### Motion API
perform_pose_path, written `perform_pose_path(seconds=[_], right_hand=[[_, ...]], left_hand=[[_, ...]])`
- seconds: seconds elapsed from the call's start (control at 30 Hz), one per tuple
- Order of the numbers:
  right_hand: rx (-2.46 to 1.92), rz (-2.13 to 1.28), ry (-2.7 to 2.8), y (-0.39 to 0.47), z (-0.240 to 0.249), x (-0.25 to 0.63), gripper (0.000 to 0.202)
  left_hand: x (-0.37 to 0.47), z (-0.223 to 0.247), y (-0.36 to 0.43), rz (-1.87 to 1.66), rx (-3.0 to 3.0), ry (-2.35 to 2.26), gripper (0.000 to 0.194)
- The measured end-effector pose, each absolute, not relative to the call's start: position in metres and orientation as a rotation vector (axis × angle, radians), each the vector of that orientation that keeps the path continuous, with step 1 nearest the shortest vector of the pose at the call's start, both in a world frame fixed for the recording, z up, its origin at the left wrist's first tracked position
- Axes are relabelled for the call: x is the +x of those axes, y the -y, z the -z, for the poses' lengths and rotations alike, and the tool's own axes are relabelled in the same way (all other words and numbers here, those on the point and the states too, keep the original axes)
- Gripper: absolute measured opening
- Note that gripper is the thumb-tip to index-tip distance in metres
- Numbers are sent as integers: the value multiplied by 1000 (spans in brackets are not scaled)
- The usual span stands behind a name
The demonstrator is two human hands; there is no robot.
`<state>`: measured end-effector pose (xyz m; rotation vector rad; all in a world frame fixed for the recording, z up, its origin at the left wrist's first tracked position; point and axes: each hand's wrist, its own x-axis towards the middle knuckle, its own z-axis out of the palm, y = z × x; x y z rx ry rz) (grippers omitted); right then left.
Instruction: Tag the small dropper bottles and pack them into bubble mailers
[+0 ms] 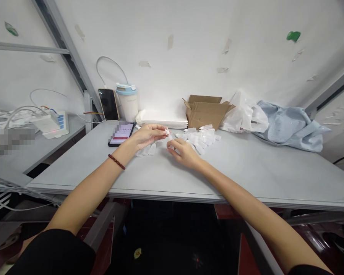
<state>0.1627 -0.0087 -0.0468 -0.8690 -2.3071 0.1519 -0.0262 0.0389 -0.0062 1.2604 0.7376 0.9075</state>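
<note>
L hand (pixel 149 134): fingertips pinched on small white pc (pixel 166 131), held over table (pixel 246 168), approx. centre.
R hand (pixel 183 152): fingers curled, just below & R of white pc; whether grasping anything, can't tell.
R pile (pixel 208 138): loose white pcs, overlapping, just past R hand.
L pile (pixel 151 149): fewer pcs, beside L hand.
Phone (pixel 122 134): flat, nr. L hand.
Risks (est.): tip-only pinch, white pc could slip; R hand's knuckles could scatter R pile; L hand, if lowered, could nudge phone.

Plastic pieces (pixel 208 138) on the table (pixel 269 172) before the cardboard box (pixel 206 114), cup (pixel 129 105) left of it, bag (pixel 243 116) right of it
</note>
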Motion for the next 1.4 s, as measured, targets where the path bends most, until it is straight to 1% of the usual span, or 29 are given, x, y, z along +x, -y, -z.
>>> perform_pose_path(seconds=[0.3,0.53,0.67,0.87,0.93,1.03,1.13,1.27,1.4], right_hand=[[-842,-267,2284,12,45,162,8],[-846,-340,2232,13,45,161,2],[-879,-599,2106,17,40,160,5],[-782,-1139,1770,18,36,158,23],[-737,-1265,1697,16,36,158,27],[-696,-1366,1638,14,36,159,31],[-688,-1391,1626,13,35,160,31],[-712,-1414,1630,13,34,162,31],[-725,-1484,1577,14,34,163,34]], left_hand=[[-24,10,-36,-818,1324,-656,23],[-24,13,-38,-800,1270,-634,33],[-22,13,-37,-845,1264,-639,34],[-17,12,-34,-884,1219,-595,34],[-16,11,-33,-876,1212,-560,32],[-16,10,-31,-844,1239,-519,28],[-16,7,-28,-796,1330,-484,21],[-14,7,-26,-740,1379,-517,25],[-15,8,-27,-701,1401,-532,25]])
